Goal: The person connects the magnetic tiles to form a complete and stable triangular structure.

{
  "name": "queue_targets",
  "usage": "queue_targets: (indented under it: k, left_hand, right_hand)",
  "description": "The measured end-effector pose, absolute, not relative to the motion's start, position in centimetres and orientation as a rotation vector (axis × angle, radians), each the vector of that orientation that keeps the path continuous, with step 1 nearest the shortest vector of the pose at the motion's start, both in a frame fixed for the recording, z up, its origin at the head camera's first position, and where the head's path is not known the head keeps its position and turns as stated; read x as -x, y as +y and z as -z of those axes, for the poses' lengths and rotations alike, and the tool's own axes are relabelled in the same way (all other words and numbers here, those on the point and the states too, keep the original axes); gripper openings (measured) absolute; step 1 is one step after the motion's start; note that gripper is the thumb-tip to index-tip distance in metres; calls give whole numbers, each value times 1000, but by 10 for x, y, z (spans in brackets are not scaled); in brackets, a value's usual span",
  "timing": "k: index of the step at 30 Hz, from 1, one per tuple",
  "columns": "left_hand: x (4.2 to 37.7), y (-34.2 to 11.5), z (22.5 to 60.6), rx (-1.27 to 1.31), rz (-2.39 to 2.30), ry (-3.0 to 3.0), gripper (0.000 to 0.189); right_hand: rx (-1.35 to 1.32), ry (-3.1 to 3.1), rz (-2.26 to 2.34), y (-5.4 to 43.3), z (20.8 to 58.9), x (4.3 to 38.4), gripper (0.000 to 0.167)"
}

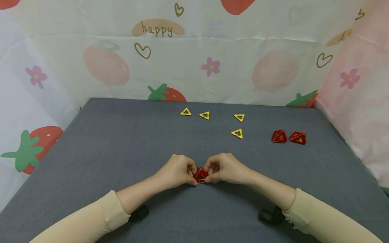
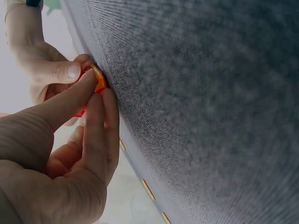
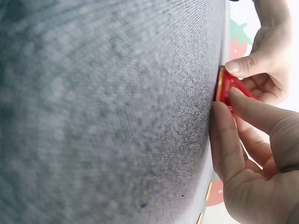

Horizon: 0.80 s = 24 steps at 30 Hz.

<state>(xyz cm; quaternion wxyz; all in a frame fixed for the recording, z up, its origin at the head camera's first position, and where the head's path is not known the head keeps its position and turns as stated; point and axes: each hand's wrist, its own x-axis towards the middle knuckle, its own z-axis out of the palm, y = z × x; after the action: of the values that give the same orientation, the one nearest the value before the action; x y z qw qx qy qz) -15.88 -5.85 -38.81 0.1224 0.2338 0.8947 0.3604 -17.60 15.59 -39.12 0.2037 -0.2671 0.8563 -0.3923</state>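
Both hands meet at the near middle of the grey table over a small red pyramid of triangular pieces (image 1: 200,176). From its left side the left hand (image 1: 180,170) pinches it between thumb and fingers. The right hand (image 1: 227,169) grips the opposite side in the same way. A yellow-gold edge shows along the pyramid's base, close against the cloth. In the left wrist view, the fingers cover most of the red piece (image 2: 100,81). More of its red side (image 3: 226,86) appears in the right wrist view, between the two thumbs.
Several flat yellow triangle frames (image 1: 239,117) lie spread along the back of the grey table (image 1: 121,135). Two red pyramids with gold lines (image 1: 279,136) sit side by side at the back right. Behind stands a printed curtain (image 1: 194,50).
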Motion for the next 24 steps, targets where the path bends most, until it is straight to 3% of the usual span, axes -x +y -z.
queue_targets:
  k: [24]
  left_hand:
    - [164,-65,392,-675,-1050,2552,26]
  right_hand:
    - [794,2451,1033,154,389,174,14]
